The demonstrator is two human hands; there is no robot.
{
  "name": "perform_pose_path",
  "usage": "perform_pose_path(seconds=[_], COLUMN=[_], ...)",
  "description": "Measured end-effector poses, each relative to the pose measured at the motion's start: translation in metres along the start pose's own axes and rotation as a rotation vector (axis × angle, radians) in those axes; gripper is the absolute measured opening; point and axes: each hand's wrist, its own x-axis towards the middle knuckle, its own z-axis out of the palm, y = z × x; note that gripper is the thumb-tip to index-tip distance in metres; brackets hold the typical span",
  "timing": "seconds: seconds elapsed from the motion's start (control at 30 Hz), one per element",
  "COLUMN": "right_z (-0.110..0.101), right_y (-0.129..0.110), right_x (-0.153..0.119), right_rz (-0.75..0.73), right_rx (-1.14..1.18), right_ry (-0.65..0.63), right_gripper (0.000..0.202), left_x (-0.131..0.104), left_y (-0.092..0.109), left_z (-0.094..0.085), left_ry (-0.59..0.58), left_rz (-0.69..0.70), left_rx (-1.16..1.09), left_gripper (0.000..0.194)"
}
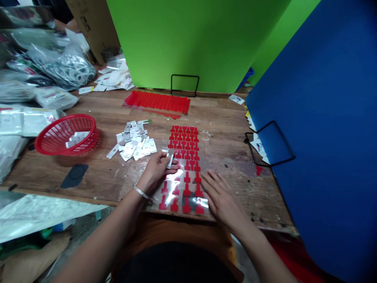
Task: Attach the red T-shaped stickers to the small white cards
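Observation:
My left hand [157,167] is closed on a small flat white-and-silver piece [170,161], held just above the sheet. Beneath it a clear plastic sheet [180,190] with rows of red T-shaped stickers [186,189] lies on the wooden table. My right hand [219,194] rests flat along the sheet's right edge, fingers stretched out and holding nothing. Left of the sheet is a loose pile of similar white-and-silver pieces [135,141]. A dark patch [191,202] shows through the sheet near the table's front edge.
A red plastic basket [69,147] with a few pieces stands at the left. Red strips [159,103] lie at the back. Plastic bags [61,65] crowd the far left. A green panel [188,43] and a blue panel [326,137] border the wooden table [229,137].

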Motion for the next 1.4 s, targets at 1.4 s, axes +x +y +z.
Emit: perform_pose_path(seconds=[1.4], right_z=[0.016], right_y=[-0.001], right_x=[0.082], right_rz=[0.253], right_rx=[0.301], right_ry=[0.075], right_gripper=[0.023], left_x=[-0.009], left_y=[0.002], left_z=[0.003], left_ry=[-0.046], left_rz=[0.074], left_rx=[-0.11], left_gripper=[0.013])
